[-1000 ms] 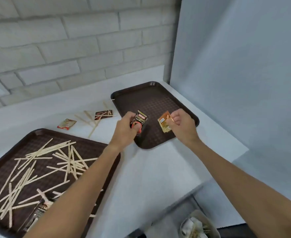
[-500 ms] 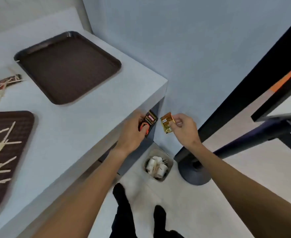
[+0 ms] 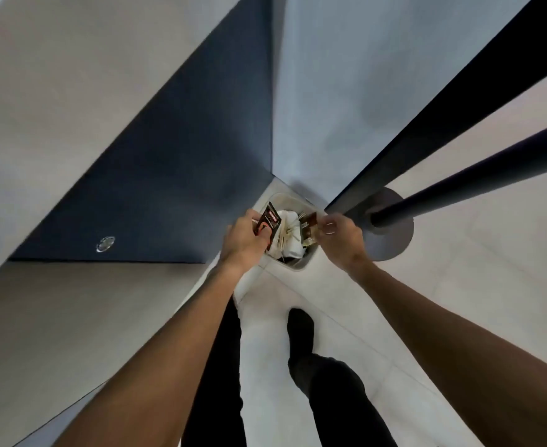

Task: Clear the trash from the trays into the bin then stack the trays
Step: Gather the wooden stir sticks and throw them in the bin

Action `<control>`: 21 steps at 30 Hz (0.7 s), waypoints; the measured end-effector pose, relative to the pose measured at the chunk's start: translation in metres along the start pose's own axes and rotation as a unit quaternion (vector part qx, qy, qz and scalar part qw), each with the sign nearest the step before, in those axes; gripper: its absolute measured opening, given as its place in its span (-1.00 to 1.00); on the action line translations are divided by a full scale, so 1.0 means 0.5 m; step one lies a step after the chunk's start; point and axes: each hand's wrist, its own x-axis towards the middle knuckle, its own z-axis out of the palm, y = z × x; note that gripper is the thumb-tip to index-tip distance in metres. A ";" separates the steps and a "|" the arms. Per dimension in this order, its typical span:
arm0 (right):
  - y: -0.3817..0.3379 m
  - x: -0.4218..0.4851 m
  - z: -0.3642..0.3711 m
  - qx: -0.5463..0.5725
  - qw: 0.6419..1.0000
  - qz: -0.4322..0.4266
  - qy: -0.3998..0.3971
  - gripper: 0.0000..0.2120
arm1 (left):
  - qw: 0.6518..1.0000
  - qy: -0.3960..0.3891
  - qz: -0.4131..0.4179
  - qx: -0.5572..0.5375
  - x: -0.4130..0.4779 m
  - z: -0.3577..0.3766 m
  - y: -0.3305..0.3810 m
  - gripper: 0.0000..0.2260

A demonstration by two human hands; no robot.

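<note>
- Both bare forearms reach forward and down, and the two hands meet over one pale, rounded-rectangular plastic bin (image 3: 300,268) on the floor
- Left hand (image 3: 242,239), back facing up, pinches one black sachet with red print (image 3: 271,220) between thumb and curled fingers, above the bin's left side
- Right hand (image 3: 340,241), fingers curled, pinches one small brown-orange sachet (image 3: 310,224) at its edge, over the bin's right side
- Two sachets in all, one per hand, apart from each other
- The bin holds crumpled white paper (image 3: 290,250) and several thin wooden sticks (image 3: 287,234); their number cannot be told
- Just right of the bin is one round dark pole base (image 3: 396,248)
- Two black-clad legs (image 3: 330,391) stand below the arms
</note>
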 end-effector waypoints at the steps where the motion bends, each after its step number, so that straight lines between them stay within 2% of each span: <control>1: 0.010 0.009 0.014 0.005 1.000 0.008 -0.004 -0.80 | 1.000 -0.020 -0.012 0.000 0.013 0.015 -0.010 -0.67; 3: 0.024 0.017 0.028 -0.001 1.000 0.017 -0.013 -0.72 | 0.998 -0.052 -0.032 0.008 0.021 0.025 -0.024 -0.51; 4: 0.027 0.017 0.028 -0.007 1.000 0.018 -0.020 -0.69 | 0.998 -0.059 -0.035 0.013 0.016 0.021 -0.025 -0.48; 9: -0.015 -0.021 -0.012 -0.026 0.998 -0.033 -0.044 -0.66 | 0.996 -0.073 0.019 0.037 -0.046 -0.040 0.002 -0.62; 16: -0.180 -0.122 -0.109 -0.069 0.979 -0.189 -0.012 -0.61 | 0.986 0.001 0.152 0.071 -0.154 -0.191 0.103 -0.59; 21: -0.329 -0.230 -0.183 -0.045 0.946 -0.320 0.030 -0.63 | 0.961 0.102 0.243 0.080 -0.252 -0.324 0.182 -0.60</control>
